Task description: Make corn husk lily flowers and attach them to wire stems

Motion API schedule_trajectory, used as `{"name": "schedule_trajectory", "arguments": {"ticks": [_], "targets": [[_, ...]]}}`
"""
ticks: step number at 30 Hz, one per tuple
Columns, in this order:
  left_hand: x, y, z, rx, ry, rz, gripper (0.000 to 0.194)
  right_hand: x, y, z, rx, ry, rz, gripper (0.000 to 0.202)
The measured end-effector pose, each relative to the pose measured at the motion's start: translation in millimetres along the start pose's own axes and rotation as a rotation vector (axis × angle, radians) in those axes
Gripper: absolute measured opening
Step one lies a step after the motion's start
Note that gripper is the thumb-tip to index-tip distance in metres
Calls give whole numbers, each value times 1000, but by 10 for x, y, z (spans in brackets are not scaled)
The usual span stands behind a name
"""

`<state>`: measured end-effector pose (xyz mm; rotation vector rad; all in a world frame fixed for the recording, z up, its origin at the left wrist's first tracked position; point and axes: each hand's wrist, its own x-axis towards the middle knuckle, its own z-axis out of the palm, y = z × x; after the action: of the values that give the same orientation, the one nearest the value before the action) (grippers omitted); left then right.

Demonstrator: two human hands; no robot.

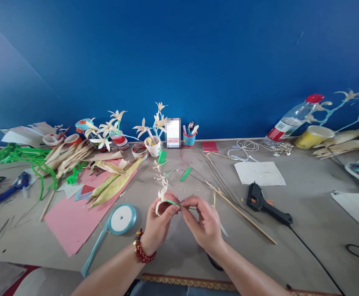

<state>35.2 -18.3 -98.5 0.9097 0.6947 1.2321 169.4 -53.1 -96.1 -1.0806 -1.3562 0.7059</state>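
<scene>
A cream-white artificial flower [162, 195] with a green-wrapped stem sits between my hands, over the front middle of the table. My left hand [161, 222] pinches the flower's stem between thumb and fingers just below the petals. At the stem's lower end my right hand [202, 220] is closed, thumb against fingers, on what looks like a thin wire. Part of that wire is hidden by the fingers. Beyond my hands lie small loose white flowers [161, 179] with short stems. A roll of light blue ribbon [122, 219] rests left of my left hand.
To the right are a black glue gun [267, 205], a wooden stick [244, 213], thin wires [213, 170] and a bottle [292, 123]. Corn husks [116, 183] lie on pink paper [71, 222] at left. Cups of flowers [153, 146] stand along the blue wall.
</scene>
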Motion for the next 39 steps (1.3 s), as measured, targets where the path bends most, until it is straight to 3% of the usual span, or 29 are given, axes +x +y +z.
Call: {"name": "schedule_trajectory", "arguments": {"ticks": [3,6,9,11,14,18,21,25,28,30,33,36,39], "targets": [[-13,-8,-2,21,31,22,12,9,-3,1,-88,-10,-90,13],[-21,-17,-25,43,52,23,12,18,0,12,-70,-3,-68,11],[-21,-39,-60,81,39,38,9,37,5,22,131,-5,131,2],[-14,-52,-93,101,21,44,9,69,2,23,377,-48,314,8],[8,-40,-145,101,-54,25,10,134,-8,14,695,-154,539,16],[41,20,-185,66,-189,-33,9,167,1,7,887,-305,727,18],[50,22,-158,49,-142,-29,9,124,34,9,728,-219,603,16],[49,-44,-70,-10,-41,-14,11,33,72,4,123,7,140,2],[48,-78,-25,-67,-18,-10,9,0,72,5,-131,27,-112,11],[43,-74,-16,-71,6,2,9,2,59,12,-153,24,-140,11],[29,-28,-23,6,13,42,6,32,40,26,60,11,80,1],[26,43,-58,154,-32,110,8,79,34,34,529,-83,423,14],[41,95,-127,309,-97,181,14,119,37,45,882,-224,674,21]]}}
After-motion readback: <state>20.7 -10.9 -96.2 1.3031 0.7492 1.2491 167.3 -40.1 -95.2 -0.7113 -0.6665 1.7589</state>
